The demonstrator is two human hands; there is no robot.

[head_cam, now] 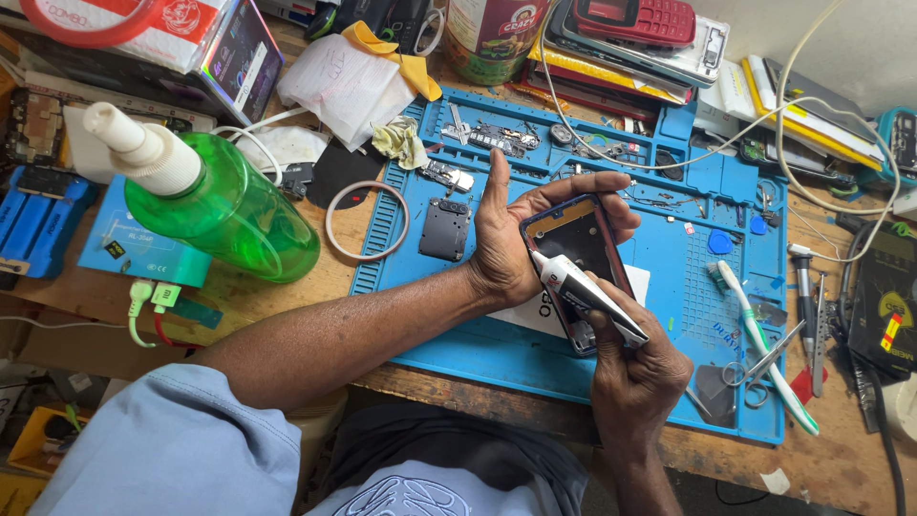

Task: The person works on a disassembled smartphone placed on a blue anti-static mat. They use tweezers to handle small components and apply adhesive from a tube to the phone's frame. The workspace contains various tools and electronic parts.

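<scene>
Green plastic spray bottle [224, 215] lies tilted at far left of bench, white nozzle pointing up-left, resting on a pale blue pad [124, 250]. Just right of it, a thin white ring [368, 221] lies half on the wood, half on the edge of the blue work mat [669, 315]. A small dark square part [445, 229] sits on the mat just left of my wrist.

My left hand [511, 239] comes in from lower left w/ palm turned up, thumb pointing straight up. Fingers curl over the far edge of a phone frame [585, 258], so it's cradled firmly, dark inner side facing me, held above mid-mat over a white card [535, 313]. Grip is closed round the frame, not loose.

My right hand [638, 368] rises from bottom centre, fingers and thumb pinched tight on a white glue tube [585, 292]. Tube slants up-left, its tip touching the frame's lower-left edge. Can't tell if any glue is out.

Right of both hands: scissors [764, 363] lie on the mat's lower right, crossed by a white and green toothbrush [764, 349]. Tweezers [820, 320] sit just off the mat's right edge. Back right, a red keypad phone [635, 21] tops a stack of stuff; white cables [764, 134] loop over the mat's top corner.
</scene>
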